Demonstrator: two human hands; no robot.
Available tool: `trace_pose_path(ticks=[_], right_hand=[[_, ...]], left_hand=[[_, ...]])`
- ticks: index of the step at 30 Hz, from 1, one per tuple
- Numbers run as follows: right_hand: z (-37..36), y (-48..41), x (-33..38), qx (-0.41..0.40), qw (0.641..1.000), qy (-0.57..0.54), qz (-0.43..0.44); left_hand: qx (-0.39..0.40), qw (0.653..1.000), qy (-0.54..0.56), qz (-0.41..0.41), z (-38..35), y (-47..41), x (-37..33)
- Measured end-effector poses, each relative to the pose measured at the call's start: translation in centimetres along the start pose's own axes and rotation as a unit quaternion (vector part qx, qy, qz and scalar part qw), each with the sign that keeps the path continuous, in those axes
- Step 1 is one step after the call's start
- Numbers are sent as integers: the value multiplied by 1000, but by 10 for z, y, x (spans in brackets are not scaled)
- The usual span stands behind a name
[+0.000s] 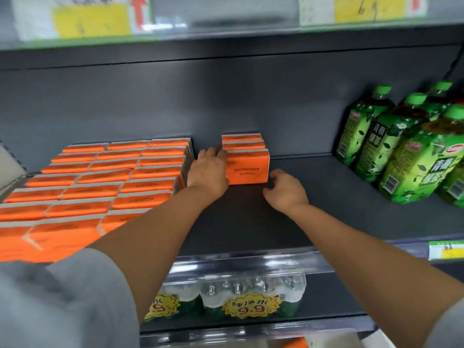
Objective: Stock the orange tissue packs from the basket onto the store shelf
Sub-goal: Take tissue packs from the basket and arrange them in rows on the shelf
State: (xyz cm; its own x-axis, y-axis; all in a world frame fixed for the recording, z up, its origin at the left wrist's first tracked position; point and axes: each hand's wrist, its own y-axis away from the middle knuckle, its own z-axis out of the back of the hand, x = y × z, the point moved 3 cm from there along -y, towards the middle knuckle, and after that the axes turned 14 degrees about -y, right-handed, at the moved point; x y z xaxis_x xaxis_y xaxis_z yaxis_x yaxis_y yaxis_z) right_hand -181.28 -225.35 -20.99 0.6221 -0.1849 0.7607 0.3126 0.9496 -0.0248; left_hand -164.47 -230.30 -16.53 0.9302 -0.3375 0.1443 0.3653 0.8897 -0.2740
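Both hands reach deep into the dark grey shelf [326, 197], a little apart from each other, one at each end of the same pack. The left hand [209, 169] lies against the left end of the front tissue pack [248, 169], its fingers curled over the pack's upper left corner. The right hand [286, 190] sits low on the shelf floor just beside the pack's lower right corner, fingers loosely bent and holding nothing; whether the fingertips touch the pack I cannot tell.

Left of the left hand, a large block of orange tissue packs [100, 182] fills the shelf in three tight columns, running from the back wall toward the front edge. Right of the right hand and well apart from it, green tea bottles [401, 151] with green caps stand clustered upright.

Between the hands, the front tissue pack, printed COTTON TISSUE, stands upright as the nearest of a short row of three orange packs [242, 144] that runs to the back wall.

Below the forearms, on the next shelf down, lies a shrink-wrapped pack of water bottles [251, 285] with a yellow starburst price label [251, 307] reading 9.9. Above the hands, blurred yellow price tags [93, 21] line the upper shelf edge. A grey sleeve [62, 302] covers the left upper arm.
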Motion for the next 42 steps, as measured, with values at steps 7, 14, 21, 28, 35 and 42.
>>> trace_pose_path(ticks=[7,14,21,28,35,42], right_hand=[[-3,69,36,31,996,67,48],[-28,154,95,74,984,94,129],[-84,234,156,155,958,107,216],[-175,305,204,246,924,109,273],[-279,355,218,335,887,133,290],[-364,378,215,400,853,169,289]], left_hand=[[13,996,-85,-24,38,68,32],[3,994,-106,-11,77,161,103],[49,988,-139,54,85,283,190],[129,968,-150,156,58,394,268],[201,945,-133,222,2,482,323],[253,921,-101,280,-53,544,349]])
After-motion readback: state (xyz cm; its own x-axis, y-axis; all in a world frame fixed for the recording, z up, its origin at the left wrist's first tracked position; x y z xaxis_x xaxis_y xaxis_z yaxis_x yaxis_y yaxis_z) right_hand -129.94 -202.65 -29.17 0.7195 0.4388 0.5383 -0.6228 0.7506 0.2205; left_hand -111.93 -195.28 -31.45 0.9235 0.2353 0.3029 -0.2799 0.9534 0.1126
